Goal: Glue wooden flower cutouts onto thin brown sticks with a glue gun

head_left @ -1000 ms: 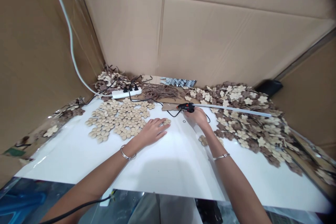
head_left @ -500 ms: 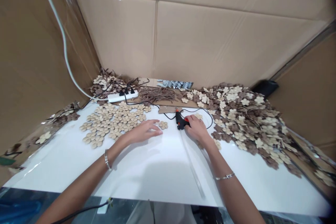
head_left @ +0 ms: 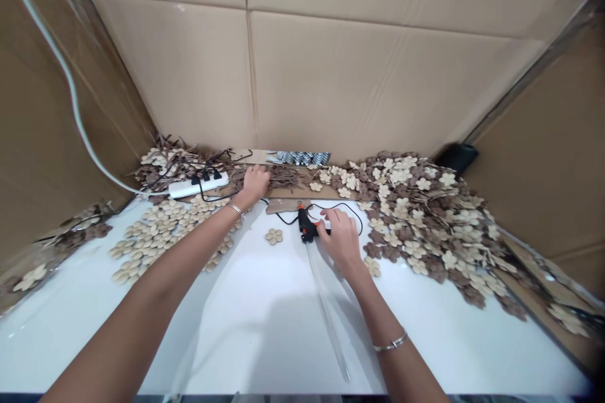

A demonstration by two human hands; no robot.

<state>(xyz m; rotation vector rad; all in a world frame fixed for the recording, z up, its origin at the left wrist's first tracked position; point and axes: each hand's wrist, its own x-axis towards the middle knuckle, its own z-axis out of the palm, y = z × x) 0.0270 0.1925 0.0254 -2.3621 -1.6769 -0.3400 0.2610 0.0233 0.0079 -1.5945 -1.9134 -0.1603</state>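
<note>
One glue gun point(head_left: 306, 225), one lone flower point(head_left: 273, 237)
Gun left of our spread right hand point(head_left: 341, 240); whether our left hand point(head_left: 256, 181) pinches stems point(head_left: 286, 177), we can't tell.

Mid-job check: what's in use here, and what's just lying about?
Likely in use:
glue gun, by right hand
brown strips, at left hand
beige flower left of gun
power strip

Likely lying about:
striped pieces
black object, back right
</note>
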